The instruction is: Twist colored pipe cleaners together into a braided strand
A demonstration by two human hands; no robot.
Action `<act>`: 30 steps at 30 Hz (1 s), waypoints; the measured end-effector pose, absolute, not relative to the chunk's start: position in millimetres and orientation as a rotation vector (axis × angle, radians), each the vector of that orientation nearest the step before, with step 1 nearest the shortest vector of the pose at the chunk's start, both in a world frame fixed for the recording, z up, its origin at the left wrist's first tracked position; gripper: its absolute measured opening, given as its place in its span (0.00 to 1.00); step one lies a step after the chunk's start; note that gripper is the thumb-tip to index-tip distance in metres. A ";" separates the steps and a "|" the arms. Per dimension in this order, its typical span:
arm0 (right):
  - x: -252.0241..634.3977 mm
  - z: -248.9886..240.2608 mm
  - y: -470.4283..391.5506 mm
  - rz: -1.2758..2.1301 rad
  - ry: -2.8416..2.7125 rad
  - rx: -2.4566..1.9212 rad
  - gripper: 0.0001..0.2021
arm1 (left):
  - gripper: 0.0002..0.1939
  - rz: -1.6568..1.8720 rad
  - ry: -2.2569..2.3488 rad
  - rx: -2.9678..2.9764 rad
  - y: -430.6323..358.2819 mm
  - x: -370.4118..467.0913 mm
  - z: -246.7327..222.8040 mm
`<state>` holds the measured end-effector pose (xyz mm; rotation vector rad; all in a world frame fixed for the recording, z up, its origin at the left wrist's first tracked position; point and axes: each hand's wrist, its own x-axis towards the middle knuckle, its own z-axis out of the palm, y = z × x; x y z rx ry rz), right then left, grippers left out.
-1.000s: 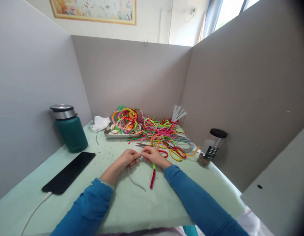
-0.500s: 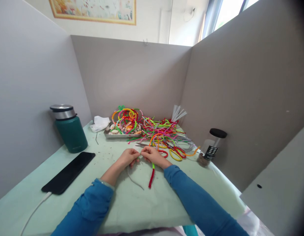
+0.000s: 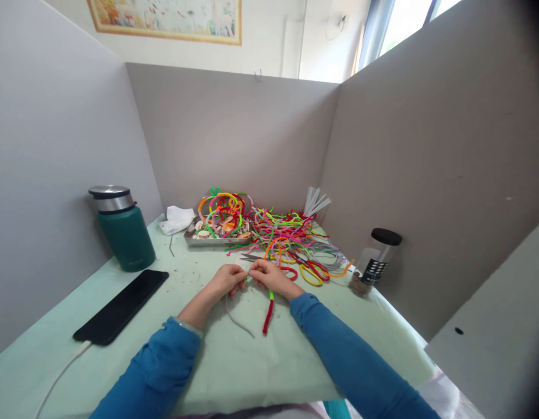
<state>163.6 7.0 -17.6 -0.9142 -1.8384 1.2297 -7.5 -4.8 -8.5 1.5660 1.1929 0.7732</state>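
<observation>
My left hand (image 3: pixel 228 280) and my right hand (image 3: pixel 268 275) meet over the middle of the table, fingertips almost touching. Both are closed in a pinch. From below my left fingers a thin grey cord (image 3: pixel 240 323) curves down toward the tabletop; a trace of green shows at those fingers. Under my right hand hangs a fuzzy pipe cleaner (image 3: pixel 268 317), lime green above and dark red at its lower end. What lies exactly between the fingertips is too small to make out. Just beyond my hands are scissors (image 3: pixel 252 257) with pointed metal blades.
Behind lies a metal tray (image 3: pixel 217 241) with shells and colourful fuzzy rings. Beside it spreads a pile of pipe cleaners (image 3: pixel 287 227). A green bottle (image 3: pixel 126 235) and black phone (image 3: pixel 123 305) stand left; a black-lidded jar (image 3: pixel 376 262) is right. Grey partitions (image 3: pixel 234 128) enclose the table.
Almost nothing differs. Both hands keep the same pinch, with only a slight shift of the fingertips, and the hanging strands have barely moved.
</observation>
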 end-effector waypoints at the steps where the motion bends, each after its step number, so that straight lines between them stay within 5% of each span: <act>1: 163.6 -17.2 6.8 1.231 -1.838 -0.912 0.08 | 0.15 0.772 1.187 1.566 -5.1 -7.5 -8.1; 30: 164.7 -19.2 9.1 1.239 -1.807 -0.903 0.07 | 0.09 0.698 1.244 1.793 -6.4 -7.2 -9.2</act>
